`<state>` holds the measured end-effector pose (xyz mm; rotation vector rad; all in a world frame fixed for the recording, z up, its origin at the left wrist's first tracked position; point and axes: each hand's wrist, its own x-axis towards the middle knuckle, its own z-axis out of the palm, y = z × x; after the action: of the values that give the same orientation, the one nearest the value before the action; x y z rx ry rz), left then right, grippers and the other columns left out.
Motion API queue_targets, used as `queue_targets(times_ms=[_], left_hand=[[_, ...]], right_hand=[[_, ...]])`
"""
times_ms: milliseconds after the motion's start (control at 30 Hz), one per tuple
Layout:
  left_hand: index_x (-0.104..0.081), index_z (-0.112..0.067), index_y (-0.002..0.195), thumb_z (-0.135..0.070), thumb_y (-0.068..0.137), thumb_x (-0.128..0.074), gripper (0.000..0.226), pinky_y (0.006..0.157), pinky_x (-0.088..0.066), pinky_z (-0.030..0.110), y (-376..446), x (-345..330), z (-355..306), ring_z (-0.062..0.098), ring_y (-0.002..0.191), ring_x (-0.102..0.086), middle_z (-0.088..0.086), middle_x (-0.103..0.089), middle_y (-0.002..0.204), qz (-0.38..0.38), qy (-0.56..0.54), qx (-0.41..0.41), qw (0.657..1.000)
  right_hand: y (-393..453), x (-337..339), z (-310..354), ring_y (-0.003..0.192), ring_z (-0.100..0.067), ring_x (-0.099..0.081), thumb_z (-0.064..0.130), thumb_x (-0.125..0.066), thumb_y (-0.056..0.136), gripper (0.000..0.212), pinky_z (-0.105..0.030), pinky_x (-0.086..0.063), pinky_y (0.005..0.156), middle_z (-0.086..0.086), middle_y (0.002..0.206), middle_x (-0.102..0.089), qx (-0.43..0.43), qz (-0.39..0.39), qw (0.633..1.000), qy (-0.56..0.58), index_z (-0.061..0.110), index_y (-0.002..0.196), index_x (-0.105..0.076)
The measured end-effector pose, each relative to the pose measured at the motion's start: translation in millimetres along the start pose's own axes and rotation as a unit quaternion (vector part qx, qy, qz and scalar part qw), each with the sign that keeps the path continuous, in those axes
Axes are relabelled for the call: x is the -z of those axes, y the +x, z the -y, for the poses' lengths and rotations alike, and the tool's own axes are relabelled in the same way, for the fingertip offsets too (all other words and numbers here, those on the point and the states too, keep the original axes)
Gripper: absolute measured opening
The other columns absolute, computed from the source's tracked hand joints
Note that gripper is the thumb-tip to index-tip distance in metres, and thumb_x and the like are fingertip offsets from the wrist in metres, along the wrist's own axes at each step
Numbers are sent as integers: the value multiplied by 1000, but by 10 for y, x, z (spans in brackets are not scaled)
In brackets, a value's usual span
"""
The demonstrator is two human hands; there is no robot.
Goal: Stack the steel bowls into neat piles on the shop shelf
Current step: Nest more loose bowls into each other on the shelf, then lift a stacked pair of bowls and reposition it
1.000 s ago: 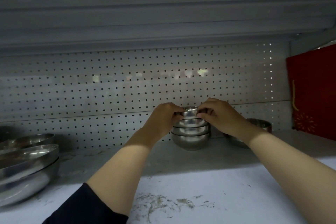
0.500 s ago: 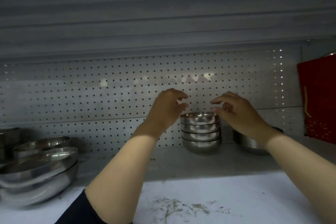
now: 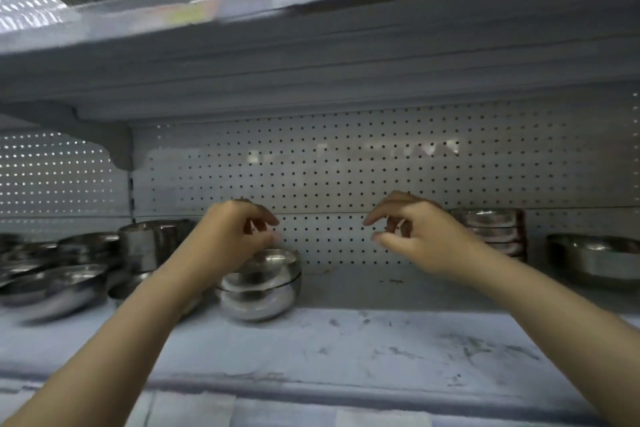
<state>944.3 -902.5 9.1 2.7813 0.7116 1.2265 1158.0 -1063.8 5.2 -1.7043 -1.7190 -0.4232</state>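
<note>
A small neat pile of steel bowls (image 3: 491,229) stands against the pegboard at the right, partly hidden behind my right hand (image 3: 412,236). That hand hovers empty, fingers curled and apart. My left hand (image 3: 235,236) hangs empty just above a short pile of larger steel bowls (image 3: 259,284) near the middle of the shelf (image 3: 363,336), not touching it. A single wide steel bowl (image 3: 595,260) sits at the far right.
Several larger steel bowls (image 3: 55,288) and a tall steel pot (image 3: 152,243) crowd the left end. The pegboard back wall (image 3: 346,166) and the shelf above (image 3: 311,45) close in the space. The shelf front is scuffed.
Both hands let go of the small bowl pile and drew back and left. The view swung left, so that pile now sits at the right and more bowls show at the left.
</note>
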Motion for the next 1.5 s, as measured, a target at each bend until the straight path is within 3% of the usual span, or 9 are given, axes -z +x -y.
queue_targets(times_ms=[233,433,533,833,1033,1133,1200,1400,1500], left_hand=[[-62,-24,115,-44,71,-73,49,59,-37,12,-376,-27,612,0,73,-50,-17,-46,86,73,48,35,996],[-53,-18,126,-39,75,-72,59,81,-41,17,-490,-191,732,13,94,-52,-4,-50,113,76,23,62,995],[-50,-19,128,-39,74,-74,62,74,-41,18,-524,-225,715,12,88,-54,-7,-56,98,73,-21,92,993],[-54,-21,119,-36,68,-80,59,70,-43,16,-540,-301,677,8,86,-60,-14,-60,89,54,-116,150,980],[-58,-18,88,-30,63,-83,37,75,-53,31,-421,-444,589,18,80,-65,-2,-66,80,58,-137,138,979],[-55,-26,75,-33,65,-81,29,53,-44,10,-252,-529,440,5,63,-57,-9,-62,69,72,-132,111,982],[-51,-28,69,-33,68,-79,29,45,-37,7,-63,-595,299,-1,56,-49,-12,-57,63,84,-117,83,986],[-55,-28,89,-35,69,-76,30,69,-42,20,647,-979,-113,12,89,-57,-10,-61,92,114,-149,48,981],[-54,-34,85,-36,68,-77,28,64,-38,7,847,-1243,-161,2,83,-57,-18,-60,87,119,-175,28,977]], right_hand=[[224,-725,468,96,-10,-58,37,-64,86,41,-28,-50,84,13,122,-46,-26,148,989,0,31,125,-52],[383,-926,545,101,-9,-51,38,-70,81,41,-19,-41,83,10,119,-47,-39,159,986,-11,26,118,-57],[399,-957,521,103,-10,-51,40,-71,79,41,-22,-42,88,10,118,-47,-50,168,984,-7,26,115,-58],[388,-1012,407,86,-6,-63,44,-79,67,28,-20,-50,73,17,93,-64,-115,154,977,90,37,88,-62],[337,-916,248,91,-15,-65,38,-81,67,32,-38,-53,87,8,97,-66,-139,145,974,107,30,87,-57],[303,-767,92,89,-11,-64,38,-80,67,33,-32,-52,84,11,95,-65,-150,128,976,87,32,87,-56],[302,-626,-42,87,-8,-63,36,-81,67,33,-25,-50,77,13,93,-65,-162,110,978,75,33,87,-55],[334,-169,-540,86,-6,-61,28,-81,68,31,-23,-48,71,12,96,-62,-195,58,978,47,29,88,-57],[355,-99,-768,84,-1,-55,27,-82,67,32,-17,-39,62,14,96,-60,-212,40,976,31,30,88,-57]])
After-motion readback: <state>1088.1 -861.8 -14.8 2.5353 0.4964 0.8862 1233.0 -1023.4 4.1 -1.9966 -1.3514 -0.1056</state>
